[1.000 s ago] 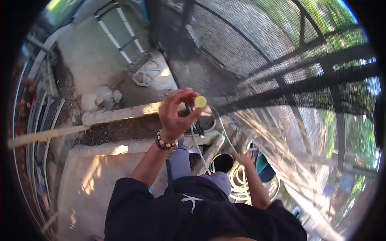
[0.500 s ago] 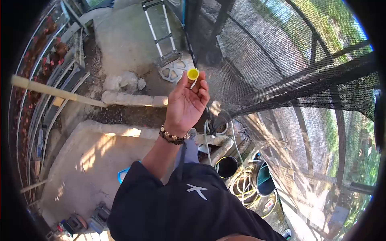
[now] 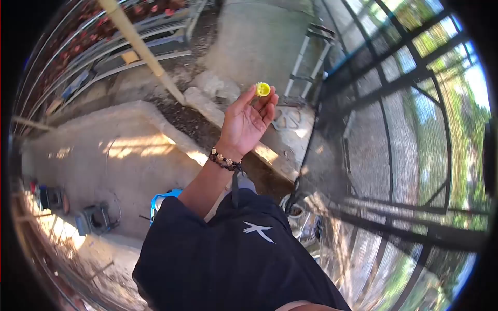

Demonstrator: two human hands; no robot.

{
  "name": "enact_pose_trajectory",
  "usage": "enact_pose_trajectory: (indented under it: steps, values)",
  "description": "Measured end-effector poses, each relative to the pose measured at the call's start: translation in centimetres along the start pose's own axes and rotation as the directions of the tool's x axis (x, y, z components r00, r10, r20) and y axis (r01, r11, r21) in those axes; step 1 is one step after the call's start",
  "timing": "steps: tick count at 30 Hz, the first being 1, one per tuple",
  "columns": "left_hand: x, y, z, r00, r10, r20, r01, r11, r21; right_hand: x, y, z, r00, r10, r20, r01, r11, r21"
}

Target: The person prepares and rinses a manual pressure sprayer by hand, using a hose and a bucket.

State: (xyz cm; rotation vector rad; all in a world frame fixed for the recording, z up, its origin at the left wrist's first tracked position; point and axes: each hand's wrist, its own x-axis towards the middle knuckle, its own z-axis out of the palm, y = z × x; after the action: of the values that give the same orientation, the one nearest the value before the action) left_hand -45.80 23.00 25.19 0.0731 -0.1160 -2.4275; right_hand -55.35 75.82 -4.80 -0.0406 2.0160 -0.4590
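My left hand (image 3: 248,122) is raised in front of my body, palm turned up, with a beaded bracelet at the wrist. Between thumb and fingertips it pinches a small yellow cap (image 3: 263,89), hollow side facing up toward me, its rim bright in the light. The remaining fingers curl loosely beside it. Nothing else touches the cap. My right hand does not show in the picture; only a sliver of skin appears at the bottom edge.
A bamboo pole (image 3: 140,46) slants before cages of brown hens at upper left. A silver-handled trolley (image 3: 306,62) stands ahead. Dark mesh on a frame (image 3: 394,129) runs along the right. A low concrete ledge (image 3: 207,106), a blue item (image 3: 163,199) and dark equipment (image 3: 93,220) are around me.
The view has swung to the right, so cages, pole and trolley sit differently in it. My left hand still holds the yellow cap at about the same height before me.
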Motion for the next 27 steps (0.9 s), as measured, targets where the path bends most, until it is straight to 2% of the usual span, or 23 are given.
enact_pose_trajectory:
  steps: [2, 4, 5, 6, 8, 9, 10, 11, 12, 13, 14, 15, 16, 17, 18, 20, 21, 23, 24, 27]
  values:
    - [1.1, 3.3, 1.4, 0.986, 0.134, -0.099, -0.124, 0.987, 0.107, 0.1, -1.9, -0.9, 0.996, 0.060, 0.066, -0.056, 0.996, -0.071]
    - [1.4, 5.4, 0.9, 0.935, 0.354, -0.034, -0.297, 0.830, 0.471, 1.1, -4.5, -2.0, 0.991, 0.064, 0.120, -0.048, 0.990, -0.131]
    - [1.9, 6.4, 0.1, 0.891, 0.453, 0.015, -0.362, 0.692, 0.625, 2.3, -6.4, -2.7, 0.987, 0.054, 0.152, -0.028, 0.985, -0.168]
    - [2.5, 7.7, -2.0, 0.827, 0.556, 0.078, -0.398, 0.482, 0.780, 3.4, -8.8, -3.3, 0.982, 0.028, 0.186, 0.008, 0.982, -0.190]
    - [3.6, 9.4, -4.4, 0.733, 0.654, 0.187, -0.316, 0.083, 0.945, 6.6, -15.7, -4.4, 0.962, -0.045, 0.269, 0.109, 0.968, -0.227]
    - [4.0, 9.9, -5.1, 0.691, 0.678, 0.249, -0.227, -0.123, 0.966, 8.1, -21.1, -5.2, 0.939, -0.178, 0.293, 0.206, 0.977, -0.064]
    - [4.3, 10.3, -6.1, 0.676, 0.693, 0.250, -0.190, -0.163, 0.968, 9.3, -27.5, -5.7, 0.895, -0.335, 0.295, 0.301, 0.941, 0.156]
    - [4.8, 10.6, -7.1, 0.663, 0.705, 0.252, -0.155, -0.200, 0.967, 9.9, -34.6, -5.8, 0.823, -0.510, 0.250, 0.377, 0.820, 0.431]
    - [5.6, 11.6, -7.2, 0.649, 0.717, 0.255, -0.120, -0.234, 0.965, 7.1, -43.7, -4.8, 0.770, -0.633, 0.077, 0.418, 0.593, 0.688]
    - [6.4, 13.2, -7.1, 0.610, 0.700, 0.371, -0.126, -0.377, 0.918, 8.0, -51.1, -4.7, 0.653, -0.755, -0.058, 0.599, 0.468, 0.650]
    - [6.9, 14.8, -6.8, 0.571, 0.668, 0.477, -0.118, -0.509, 0.853, 4.1, -59.0, -3.5, 0.648, -0.754, -0.102, 0.639, 0.467, 0.611]
    - [7.2, 15.8, -6.6, 0.537, 0.627, 0.564, -0.092, -0.622, 0.778, 2.7, -64.6, -2.6, 0.579, -0.814, -0.043, 0.686, 0.458, 0.565]
    - [8.0, 17.0, -5.8, 0.506, 0.651, 0.566, -0.067, -0.625, 0.778, 1.6, -69.2, -1.4, 0.478, -0.878, 0.032, 0.773, 0.437, 0.460]
    - [9.0, 17.3, -6.1, 0.519, 0.646, 0.559, -0.069, -0.620, 0.781, 0.4, -72.8, 0.3, 0.294, -0.951, 0.094, 0.894, 0.309, 0.324]
    - [10.2, 18.1, -6.3, 0.513, 0.652, 0.559, -0.059, -0.622, 0.780, -0.5, -75.8, 2.7, 0.180, -0.963, 0.201, 0.855, 0.254, 0.452]
    - [11.6, 18.7, -6.8, 0.531, 0.679, 0.507, -0.058, -0.567, 0.821, -4.3, -79.7, 6.5, 0.086, -0.906, 0.415, 0.870, 0.272, 0.412]
    - [11.9, 18.9, -6.7, 0.500, 0.697, 0.514, -0.004, -0.592, 0.806, -5.5, -80.9, 8.2, 0.043, -0.856, 0.515, 0.875, 0.281, 0.394]
    - [11.5, 19.7, -6.4, 0.456, 0.716, 0.529, 0.103, -0.633, 0.768, -5.3, -82.9, 11.7, -0.005, -0.802, 0.597, 0.889, 0.270, 0.370]
    - [10.9, 20.2, -6.6, 0.411, 0.782, 0.467, 0.190, -0.575, 0.795, -5.2, -83.8, 13.3, -0.026, -0.779, 0.626, 0.899, 0.256, 0.356]
    - [9.3, 22.2, -7.1, 0.281, 0.871, 0.403, 0.269, -0.475, 0.838, -6.1, -86.0, 17.4, -0.144, -0.696, 0.703, 0.898, 0.207, 0.388]
